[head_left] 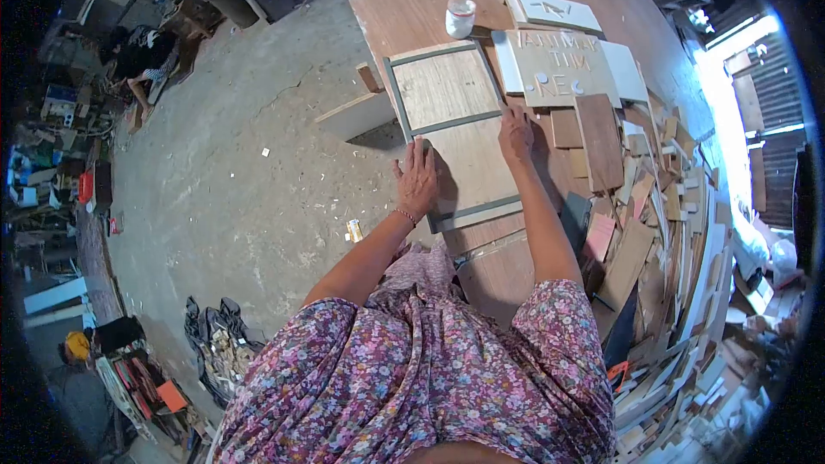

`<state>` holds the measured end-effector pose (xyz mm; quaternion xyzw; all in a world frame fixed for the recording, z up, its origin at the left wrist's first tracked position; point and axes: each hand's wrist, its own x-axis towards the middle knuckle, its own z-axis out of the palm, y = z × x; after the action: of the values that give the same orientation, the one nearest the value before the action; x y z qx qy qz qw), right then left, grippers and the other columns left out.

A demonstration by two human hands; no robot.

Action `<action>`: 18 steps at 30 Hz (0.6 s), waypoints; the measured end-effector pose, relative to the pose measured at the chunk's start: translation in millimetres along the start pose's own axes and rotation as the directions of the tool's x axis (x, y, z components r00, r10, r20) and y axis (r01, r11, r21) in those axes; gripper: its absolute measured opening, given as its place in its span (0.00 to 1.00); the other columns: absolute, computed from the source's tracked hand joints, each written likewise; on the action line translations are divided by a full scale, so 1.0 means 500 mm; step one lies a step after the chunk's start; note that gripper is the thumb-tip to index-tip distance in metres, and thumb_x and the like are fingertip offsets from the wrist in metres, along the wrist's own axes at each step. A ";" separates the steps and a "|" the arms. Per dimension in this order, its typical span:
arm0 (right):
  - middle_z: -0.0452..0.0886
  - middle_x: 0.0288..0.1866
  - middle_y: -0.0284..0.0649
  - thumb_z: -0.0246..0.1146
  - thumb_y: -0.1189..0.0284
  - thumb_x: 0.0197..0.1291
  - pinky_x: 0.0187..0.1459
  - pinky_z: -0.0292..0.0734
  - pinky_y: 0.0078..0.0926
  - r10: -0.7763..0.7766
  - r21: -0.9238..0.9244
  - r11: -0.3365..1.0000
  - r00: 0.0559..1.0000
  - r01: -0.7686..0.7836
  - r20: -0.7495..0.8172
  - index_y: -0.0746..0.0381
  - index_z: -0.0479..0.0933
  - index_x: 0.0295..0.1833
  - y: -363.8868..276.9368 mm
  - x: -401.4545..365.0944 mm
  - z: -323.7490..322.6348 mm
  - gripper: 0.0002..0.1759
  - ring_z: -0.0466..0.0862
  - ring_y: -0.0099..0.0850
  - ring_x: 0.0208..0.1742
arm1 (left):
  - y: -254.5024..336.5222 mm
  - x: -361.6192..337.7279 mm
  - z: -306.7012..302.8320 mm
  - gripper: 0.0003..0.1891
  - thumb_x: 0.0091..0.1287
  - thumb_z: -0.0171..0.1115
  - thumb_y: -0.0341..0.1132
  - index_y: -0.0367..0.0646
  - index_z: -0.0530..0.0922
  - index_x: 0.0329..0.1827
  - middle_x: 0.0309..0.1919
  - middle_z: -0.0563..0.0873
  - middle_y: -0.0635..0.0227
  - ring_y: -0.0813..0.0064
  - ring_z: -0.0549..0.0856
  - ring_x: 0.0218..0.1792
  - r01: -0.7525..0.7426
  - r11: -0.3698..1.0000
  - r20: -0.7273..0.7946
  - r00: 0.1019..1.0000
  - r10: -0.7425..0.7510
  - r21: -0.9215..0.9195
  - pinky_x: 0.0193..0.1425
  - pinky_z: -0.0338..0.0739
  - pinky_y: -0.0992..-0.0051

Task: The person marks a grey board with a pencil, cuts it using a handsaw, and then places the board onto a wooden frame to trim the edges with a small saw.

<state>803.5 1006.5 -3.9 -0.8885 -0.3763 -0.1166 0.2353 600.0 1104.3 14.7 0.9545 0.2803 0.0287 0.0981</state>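
A pale wooden rectangular panel with grey-green strips (468, 155) lies on the brown wooden tabletop (412, 9). The left hand (417, 185) rests on the panel's left edge, its grip spread, fingers extended. The right hand (516, 136) touches the panel's right edge; whether its grip pinches, I cannot tell. A clear jar with white contents (461, 17) stands beyond the panel.

Pale wooden panel (461, 144), grey-green edge strips (398, 99) and crossbar (457, 123), lying flat on brown tabletop (404, 9)
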 end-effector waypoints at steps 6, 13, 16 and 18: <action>0.71 0.35 0.41 0.55 0.74 0.49 0.40 0.68 0.33 -0.010 -0.022 1.000 1.000 0.010 0.012 0.58 0.73 0.45 -0.005 0.011 0.002 0.15 0.72 0.36 0.38 | -0.024 0.026 -0.022 0.27 0.51 0.56 0.43 0.40 0.62 0.53 0.60 0.53 0.56 0.58 0.56 0.59 -0.020 0.989 0.009 1.000 0.022 -0.148 0.54 0.52 0.48; 0.71 0.35 0.41 0.55 0.79 0.46 0.37 0.70 0.28 -0.041 -0.033 0.999 0.998 0.040 -0.041 0.58 0.74 0.43 0.000 0.006 0.018 0.15 0.73 0.36 0.37 | -0.019 0.050 -0.002 0.24 0.51 0.55 0.40 0.39 0.62 0.50 0.57 0.57 0.55 0.55 0.61 0.54 -0.002 0.986 -0.099 0.995 -0.014 -0.164 0.52 0.57 0.56; 0.71 0.34 0.41 0.55 0.81 0.46 0.36 0.70 0.28 -0.053 -0.020 0.998 0.995 0.051 -0.082 0.60 0.75 0.42 -0.004 0.007 0.014 0.15 0.73 0.36 0.37 | -0.025 0.052 0.005 0.21 0.52 0.53 0.37 0.39 0.63 0.48 0.55 0.59 0.55 0.54 0.61 0.53 -0.026 0.978 -0.148 0.989 -0.005 -0.206 0.53 0.56 0.57; 0.71 0.34 0.41 0.55 0.81 0.45 0.36 0.70 0.28 -0.036 -0.013 0.999 0.998 0.035 -0.056 0.60 0.74 0.42 -0.007 0.008 0.012 0.15 0.73 0.36 0.37 | -0.027 0.055 0.008 0.20 0.53 0.51 0.36 0.39 0.63 0.48 0.54 0.60 0.54 0.54 0.61 0.53 -0.046 0.972 -0.152 0.988 0.010 -0.232 0.53 0.55 0.58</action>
<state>804.1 1014.2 -6.4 -0.8795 -0.3847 -0.1478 0.2382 616.5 1129.7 7.9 0.9352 0.2680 0.1344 0.1887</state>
